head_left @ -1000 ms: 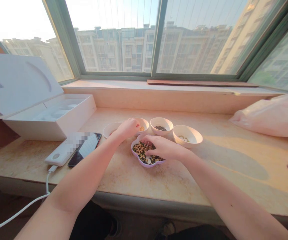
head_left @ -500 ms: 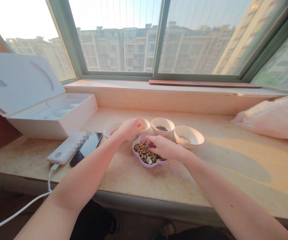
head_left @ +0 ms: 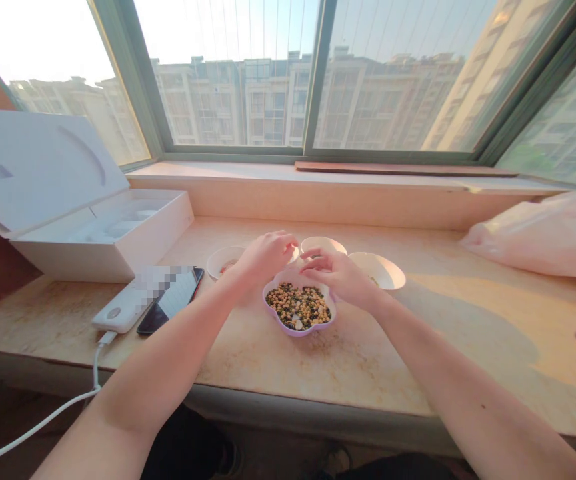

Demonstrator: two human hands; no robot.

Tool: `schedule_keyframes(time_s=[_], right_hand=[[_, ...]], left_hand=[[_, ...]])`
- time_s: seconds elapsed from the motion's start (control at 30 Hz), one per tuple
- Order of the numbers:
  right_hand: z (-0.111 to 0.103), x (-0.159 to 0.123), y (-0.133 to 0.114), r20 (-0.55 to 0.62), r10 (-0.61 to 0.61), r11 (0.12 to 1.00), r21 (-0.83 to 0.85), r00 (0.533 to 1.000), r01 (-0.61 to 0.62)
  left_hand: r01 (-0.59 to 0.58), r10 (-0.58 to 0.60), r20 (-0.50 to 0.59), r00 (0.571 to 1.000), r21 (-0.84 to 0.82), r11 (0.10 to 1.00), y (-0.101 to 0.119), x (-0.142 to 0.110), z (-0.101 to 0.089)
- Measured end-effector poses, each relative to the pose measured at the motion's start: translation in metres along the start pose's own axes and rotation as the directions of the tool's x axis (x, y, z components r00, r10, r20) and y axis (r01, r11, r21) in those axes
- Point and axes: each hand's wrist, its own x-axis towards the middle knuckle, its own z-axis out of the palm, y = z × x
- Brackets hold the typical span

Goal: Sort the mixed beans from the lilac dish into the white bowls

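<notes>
A lilac scalloped bowl (head_left: 299,332) of mixed tan, dark green and a few white beans or seeds stands in front of me. Over the second white bowl (head_left: 295,254) my left hand (head_left: 269,255) hangs with curled fingers, hiding most of that bowl. My right hand (head_left: 337,272) is above the lilac bowl's back right edge, by the third white bowl (head_left: 335,245). Its fingertips are drawn together; whatever they pinch is too small to make out. At the left is a white bowl (head_left: 217,262) with reddish contents; at the right, another white bowl (head_left: 393,275), partly covered.
An open white box (head_left: 153,230) stands at the left, near a cabled white power bank (head_left: 121,312) and a dark phone (head_left: 171,300). On the right lies a pale plastic bag (head_left: 543,233). The counter (head_left: 288,373) ends at its front edge; a window is behind it.
My right hand has risen out of the lilac bowl and moved back toward the third white bowl, uncovering the beans. My left hand has shifted slightly right over the second bowl.
</notes>
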Motion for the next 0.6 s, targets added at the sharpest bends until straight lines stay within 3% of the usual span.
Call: schedule_keyframes(time_s=[0.1,0.2,0.37,0.6], right_hand=[[-0.003,0.002,0.0,-0.103,0.068,0.976,0.215,0.992,-0.045],[-0.007,0.002,0.0,-0.156,0.115,0.948,0.312,0.981,-0.061],[-0.011,0.001,-0.001,-0.106,0.139,0.952,0.289,0.985,-0.103],[-0.004,-0.002,-0.01,-0.115,0.197,0.962,0.216,0.974,-0.169]], left_hand=[[-0.099,0.098,-0.027,0.995,-0.058,0.993,0.016,-0.004,-0.003],[-0.175,0.173,-0.036,0.984,-0.07,0.982,0.026,-0.008,-0.004],[-0.207,0.204,-0.04,0.978,-0.089,0.974,0.027,-0.008,-0.001],[-0.109,0.109,-0.009,0.994,-0.079,0.991,0.022,-0.004,-0.003]])
